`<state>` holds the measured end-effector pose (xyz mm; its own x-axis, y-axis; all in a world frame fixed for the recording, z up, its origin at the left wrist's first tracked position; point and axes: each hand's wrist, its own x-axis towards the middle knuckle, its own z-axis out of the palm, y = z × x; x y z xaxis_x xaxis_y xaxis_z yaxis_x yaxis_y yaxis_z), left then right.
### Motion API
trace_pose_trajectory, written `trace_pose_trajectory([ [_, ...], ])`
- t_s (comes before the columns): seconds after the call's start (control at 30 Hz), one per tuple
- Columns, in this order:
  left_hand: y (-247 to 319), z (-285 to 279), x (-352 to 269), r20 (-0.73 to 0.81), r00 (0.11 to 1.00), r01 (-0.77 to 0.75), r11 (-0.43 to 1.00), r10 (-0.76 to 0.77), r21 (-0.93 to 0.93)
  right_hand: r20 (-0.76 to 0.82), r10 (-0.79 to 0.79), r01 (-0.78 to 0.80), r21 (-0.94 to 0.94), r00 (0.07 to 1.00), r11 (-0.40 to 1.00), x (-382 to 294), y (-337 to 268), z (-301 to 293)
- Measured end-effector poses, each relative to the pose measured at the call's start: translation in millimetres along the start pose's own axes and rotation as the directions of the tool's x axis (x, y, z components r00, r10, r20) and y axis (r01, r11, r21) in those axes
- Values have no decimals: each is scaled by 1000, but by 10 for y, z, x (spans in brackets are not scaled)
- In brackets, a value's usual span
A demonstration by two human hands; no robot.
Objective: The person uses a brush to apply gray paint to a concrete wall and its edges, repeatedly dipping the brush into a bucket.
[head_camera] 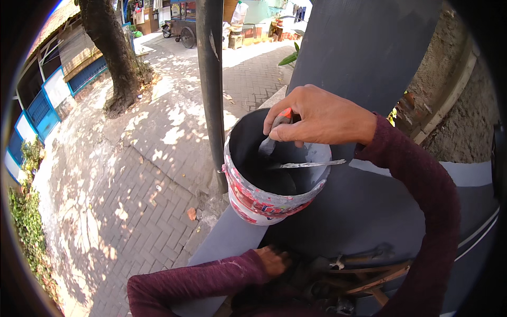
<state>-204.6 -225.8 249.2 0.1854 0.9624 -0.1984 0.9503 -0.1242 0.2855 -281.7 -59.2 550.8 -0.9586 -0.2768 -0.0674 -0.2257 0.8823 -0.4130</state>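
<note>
A paint-smeared plastic bucket (273,208) stands on a grey-painted ledge, with dark paint inside. My right hand (317,117) grips a paintbrush (282,121) by its handle over the bucket's mouth; the brush's lower part points down inside the rim, its tip lost in shadow. A paint-coated stick (313,163) leans out over the right side of the rim. Below the bucket, near the ledge's edge, is my left hand (273,261); it is blurred and its fingers are in shadow, so whether it holds anything does not show.
A dark pole (210,79) rises just left of the bucket. A broad grey-painted surface (364,51) slopes up behind my right hand. Wooden pieces (380,279) lie low at the right. Down at the left are a paved lane (158,206) and a tree trunk (111,51).
</note>
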Motion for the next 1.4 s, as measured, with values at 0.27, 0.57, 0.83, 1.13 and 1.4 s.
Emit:
trace_pose_trajectory([
  [0.27, -1, 188, -9, -118, 993, -22, 999, 18, -35, 217, 60, -18, -191, 974, 981, 340, 176, 287],
  [0.57, 3, 111, -36, -232, 972, -23, 1000, 20, -10, 195, 32, 21, -266, 980, 964, 377, 243, 345],
  [0.83, 33, -49, -67, -112, 994, 4, 999, -9, -41, -132, -120, 78, -287, 984, 955, 200, 183, 186],
  [1.13, 35, -67, -9, 53, 998, 40, 997, -37, -65, 68, -131, 147, -347, 989, 926, 87, 88, 174],
  [1.4, 75, -299, -63, 61, 995, 90, 984, -81, -151, 46, -37, 45, -183, 998, 982, -50, -36, -47],
])
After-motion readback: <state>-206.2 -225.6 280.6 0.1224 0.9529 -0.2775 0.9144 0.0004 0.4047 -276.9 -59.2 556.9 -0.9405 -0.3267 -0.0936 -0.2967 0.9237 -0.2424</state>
